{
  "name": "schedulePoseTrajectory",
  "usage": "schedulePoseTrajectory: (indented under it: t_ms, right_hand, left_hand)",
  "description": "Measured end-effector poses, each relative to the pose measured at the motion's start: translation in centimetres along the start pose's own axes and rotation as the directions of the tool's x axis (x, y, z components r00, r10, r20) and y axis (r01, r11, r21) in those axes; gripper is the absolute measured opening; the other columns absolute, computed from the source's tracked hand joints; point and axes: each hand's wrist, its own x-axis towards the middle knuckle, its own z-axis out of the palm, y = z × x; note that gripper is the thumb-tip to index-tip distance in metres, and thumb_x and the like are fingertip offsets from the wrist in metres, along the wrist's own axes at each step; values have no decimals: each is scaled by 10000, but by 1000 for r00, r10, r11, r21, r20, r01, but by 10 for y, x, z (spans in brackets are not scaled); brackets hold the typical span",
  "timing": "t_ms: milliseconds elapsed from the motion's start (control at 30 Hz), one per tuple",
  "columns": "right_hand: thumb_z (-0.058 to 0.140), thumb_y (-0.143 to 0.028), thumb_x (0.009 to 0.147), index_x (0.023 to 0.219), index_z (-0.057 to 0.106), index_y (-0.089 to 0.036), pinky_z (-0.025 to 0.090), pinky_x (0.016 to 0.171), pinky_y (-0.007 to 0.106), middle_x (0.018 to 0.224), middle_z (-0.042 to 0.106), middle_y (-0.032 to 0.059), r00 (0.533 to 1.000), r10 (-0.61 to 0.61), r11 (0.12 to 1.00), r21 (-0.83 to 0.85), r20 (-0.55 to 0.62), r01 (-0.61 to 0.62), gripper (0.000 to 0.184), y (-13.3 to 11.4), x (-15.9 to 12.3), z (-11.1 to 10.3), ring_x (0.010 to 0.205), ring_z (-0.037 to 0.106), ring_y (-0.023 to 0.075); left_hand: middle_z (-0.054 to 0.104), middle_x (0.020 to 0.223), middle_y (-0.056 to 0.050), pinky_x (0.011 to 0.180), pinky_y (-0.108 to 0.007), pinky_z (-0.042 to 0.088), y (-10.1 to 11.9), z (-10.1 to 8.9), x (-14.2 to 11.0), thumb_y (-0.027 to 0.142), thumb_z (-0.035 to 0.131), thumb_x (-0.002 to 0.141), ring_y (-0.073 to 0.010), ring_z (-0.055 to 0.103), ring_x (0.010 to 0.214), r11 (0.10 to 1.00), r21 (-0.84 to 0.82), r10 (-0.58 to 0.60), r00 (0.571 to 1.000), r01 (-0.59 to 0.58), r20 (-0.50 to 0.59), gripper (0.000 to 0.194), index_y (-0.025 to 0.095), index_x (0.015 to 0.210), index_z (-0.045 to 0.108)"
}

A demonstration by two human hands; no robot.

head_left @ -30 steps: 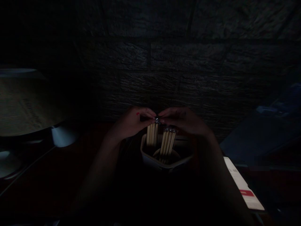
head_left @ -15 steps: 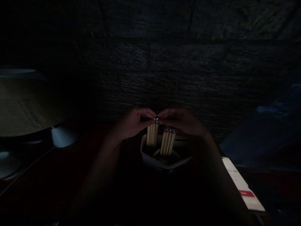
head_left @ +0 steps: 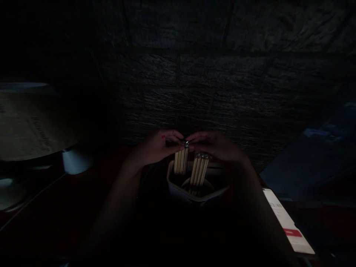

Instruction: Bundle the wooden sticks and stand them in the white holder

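It is dark, and details are hard to make out. My left hand (head_left: 154,148) and my right hand (head_left: 217,145) meet at the top of a bundle of wooden sticks (head_left: 180,163), which look like chopsticks with shiny silvery ends. Thumbs and fingers of both hands pinch that top from either side. A second bundle of similar sticks (head_left: 198,172) leans just to the right, below my right hand, its silvery tops uncovered. Both bundles stand in an angular, light-rimmed container (head_left: 183,196); a round rim (head_left: 208,182) shows inside it around the second bundle.
A rough block wall (head_left: 178,74) rises close behind the container. To the right of my right forearm lies a phone with a lit screen (head_left: 289,222). On the left are a large tan object with lettering (head_left: 36,126) and a pale cup-like shape (head_left: 76,162).
The view has shifted slightly, so everything sits a little lower. Both hands keep their pinch at the top of the left bundle, with only small finger movement.
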Motion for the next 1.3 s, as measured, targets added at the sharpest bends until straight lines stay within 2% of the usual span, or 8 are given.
schedulePoseTrajectory:
  t_ms: [267, 400, 667, 1033, 1133, 1300]
  right_hand:
    - [767, -210, 713, 1045, 693, -187, 521, 816, 266, 991, 740, 27, 993, 45, 997, 52, 108, -50, 342, 10, 2, -5, 879, 685, 131]
    - [770, -208, 707, 1018, 685, -183, 516, 805, 258, 947, 742, 14, 993, 50, 995, 81, 105, -58, 324, 17, 5, -3, 850, 687, 123]
    - [767, -246, 704, 949, 669, -183, 493, 675, 231, 823, 723, -9, 996, 61, 998, -31, 68, -59, 271, 10, 7, 4, 732, 663, 107]
    - [738, -256, 731, 896, 680, -187, 492, 687, 259, 821, 688, -8, 997, -23, 994, -103, 72, 30, 188, 8, 6, 6, 744, 632, 116]
    - [753, -258, 713, 871, 684, -194, 493, 699, 260, 823, 684, -13, 998, -26, 993, -115, 52, 32, 184, 8, 7, 6, 751, 630, 113]
    - [756, -266, 713, 940, 670, -193, 501, 715, 270, 859, 703, 1, 999, -12, 994, -105, 47, 17, 254, 9, 6, 6, 785, 647, 128]
  left_hand:
    - [750, 951, -67, 840, -311, 537, 1, 1, 1, 227, 654, 795, -185, 700, 900, 1000, 22, -12, 1000, 12, 16, 182, 142, 952, 692]
    - [753, 938, -73, 833, -313, 541, 0, 2, 3, 225, 653, 791, -192, 701, 890, 999, 23, -39, 999, 40, -10, 168, 129, 919, 701]
    - [759, 898, -61, 797, -297, 546, 3, 4, 5, 201, 639, 789, -184, 706, 857, 994, 37, -99, 994, 100, -40, 128, 135, 873, 709]
    - [755, 874, -40, 786, -282, 525, 3, 5, 5, 249, 592, 833, -173, 690, 850, 991, 120, -56, 996, 64, -66, 162, 151, 857, 719]
    - [753, 866, -33, 770, -278, 525, 3, 6, 5, 251, 582, 840, -169, 688, 842, 993, 103, -56, 996, 62, -65, 163, 155, 855, 713]
    - [754, 917, -48, 802, -279, 526, 3, 2, 4, 283, 628, 825, -178, 693, 888, 996, 37, -76, 997, 77, -26, 170, 149, 898, 705]
